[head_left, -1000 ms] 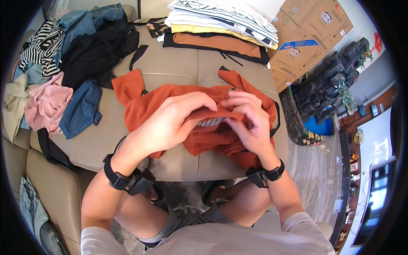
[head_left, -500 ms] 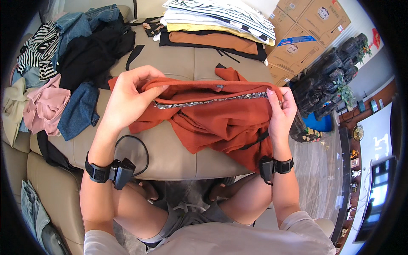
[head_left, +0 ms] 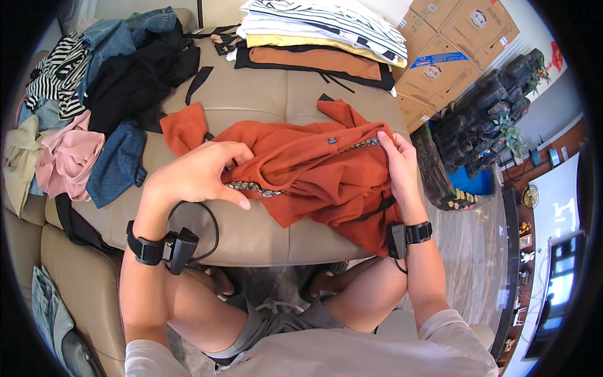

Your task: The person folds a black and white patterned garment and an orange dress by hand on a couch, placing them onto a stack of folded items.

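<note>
A rust-red top (head_left: 320, 169) lies crumpled on the beige leather seat, with a dark braided trim along its neckline and a small label inside. At its left end, my left hand (head_left: 200, 173) has thumb and fingers apart; the fingertips are partly behind the fabric beside the trim. On the right, my right hand (head_left: 400, 164) pinches the neckline's other end between thumb and fingers. A sleeve stretches out on the far left and another at the back right. Both wrists wear black straps with small dark devices.
Loose clothes, including a black garment (head_left: 141, 78), a pink one (head_left: 70, 157) and blue denim (head_left: 117, 164), heap up on the left. A folded stack (head_left: 320, 38) stands at the back. Cardboard boxes (head_left: 440, 53) and a dark rock fountain (head_left: 480, 116) are to the right.
My left hand has loosened from the neckline and its thumb has spread away. The stretched neckline has sagged onto the seat. My right hand has shifted slightly left, still pinching its end.
</note>
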`<control>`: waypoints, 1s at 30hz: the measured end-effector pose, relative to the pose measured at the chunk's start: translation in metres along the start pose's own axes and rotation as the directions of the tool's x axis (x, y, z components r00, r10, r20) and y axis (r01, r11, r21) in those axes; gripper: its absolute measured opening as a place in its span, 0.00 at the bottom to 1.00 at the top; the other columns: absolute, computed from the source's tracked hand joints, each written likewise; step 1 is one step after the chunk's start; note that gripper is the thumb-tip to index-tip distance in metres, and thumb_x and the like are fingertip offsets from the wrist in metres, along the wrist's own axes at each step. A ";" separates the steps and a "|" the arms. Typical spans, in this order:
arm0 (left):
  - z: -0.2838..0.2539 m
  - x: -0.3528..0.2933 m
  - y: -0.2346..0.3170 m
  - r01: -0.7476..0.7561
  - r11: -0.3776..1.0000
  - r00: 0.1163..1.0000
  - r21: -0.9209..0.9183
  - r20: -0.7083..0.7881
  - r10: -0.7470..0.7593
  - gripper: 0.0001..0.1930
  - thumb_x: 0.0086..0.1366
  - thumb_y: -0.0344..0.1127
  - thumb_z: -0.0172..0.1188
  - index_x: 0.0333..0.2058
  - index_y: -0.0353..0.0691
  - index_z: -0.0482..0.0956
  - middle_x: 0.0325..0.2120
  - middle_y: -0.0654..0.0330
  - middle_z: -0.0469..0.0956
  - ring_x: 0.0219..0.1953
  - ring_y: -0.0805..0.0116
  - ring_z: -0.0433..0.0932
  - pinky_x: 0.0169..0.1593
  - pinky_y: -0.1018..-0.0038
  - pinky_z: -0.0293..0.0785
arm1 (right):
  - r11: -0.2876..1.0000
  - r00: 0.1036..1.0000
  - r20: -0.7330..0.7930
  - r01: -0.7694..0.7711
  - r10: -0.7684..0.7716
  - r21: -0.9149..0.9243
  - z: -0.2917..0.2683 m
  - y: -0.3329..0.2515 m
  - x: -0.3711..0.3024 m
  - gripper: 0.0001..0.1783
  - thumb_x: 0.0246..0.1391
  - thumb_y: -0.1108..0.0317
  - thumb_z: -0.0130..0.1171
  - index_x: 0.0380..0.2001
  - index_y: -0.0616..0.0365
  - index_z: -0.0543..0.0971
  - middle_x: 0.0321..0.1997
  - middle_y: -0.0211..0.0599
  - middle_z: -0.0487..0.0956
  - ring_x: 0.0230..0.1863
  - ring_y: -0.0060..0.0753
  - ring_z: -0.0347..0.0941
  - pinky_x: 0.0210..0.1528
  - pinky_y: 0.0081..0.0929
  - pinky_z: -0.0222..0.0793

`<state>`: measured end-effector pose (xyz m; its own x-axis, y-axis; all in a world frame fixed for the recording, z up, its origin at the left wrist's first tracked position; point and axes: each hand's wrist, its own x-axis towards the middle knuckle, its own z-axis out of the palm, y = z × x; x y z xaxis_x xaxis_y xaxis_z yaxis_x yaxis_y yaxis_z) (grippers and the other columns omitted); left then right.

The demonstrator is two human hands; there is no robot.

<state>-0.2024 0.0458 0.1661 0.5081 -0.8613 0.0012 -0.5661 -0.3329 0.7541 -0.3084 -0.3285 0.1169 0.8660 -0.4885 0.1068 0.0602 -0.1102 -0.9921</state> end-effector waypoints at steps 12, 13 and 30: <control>-0.008 0.001 -0.025 -0.030 0.999 0.948 0.019 -0.317 0.035 0.05 0.67 0.24 0.58 0.41 0.34 0.74 0.26 0.62 0.73 0.30 0.75 0.70 0.37 0.74 0.70 | 0.983 0.984 -0.002 -0.175 0.175 -0.054 -0.003 0.003 0.012 0.23 0.63 0.50 0.63 0.38 0.65 0.85 0.35 0.28 0.83 0.35 0.15 0.75 0.40 0.19 0.71; -0.009 0.002 -0.026 -0.117 0.989 0.881 0.089 -0.451 0.145 0.05 0.67 0.24 0.58 0.41 0.34 0.74 0.26 0.63 0.73 0.31 0.75 0.70 0.39 0.75 0.70 | 0.984 0.984 0.029 -0.174 0.175 -0.044 -0.005 0.003 0.012 0.24 0.63 0.50 0.62 0.39 0.65 0.85 0.36 0.29 0.84 0.36 0.16 0.75 0.41 0.19 0.72; -0.157 -0.008 0.052 0.169 0.629 0.578 0.759 -0.593 0.561 0.10 0.58 0.18 0.49 0.37 0.33 0.75 0.36 0.42 0.78 0.44 0.40 0.77 0.43 0.51 0.74 | 0.410 0.704 0.349 0.668 -0.618 -0.621 -0.024 -0.193 0.027 0.19 0.58 0.56 0.67 0.36 0.64 0.80 0.32 0.49 0.81 0.32 0.44 0.77 0.38 0.37 0.72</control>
<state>-0.1338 0.0957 0.3083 0.3611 -0.4570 0.8129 -0.7630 -0.6460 -0.0242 -0.3081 -0.3409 0.3127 0.7458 0.0264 0.6657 0.2946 -0.9093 -0.2940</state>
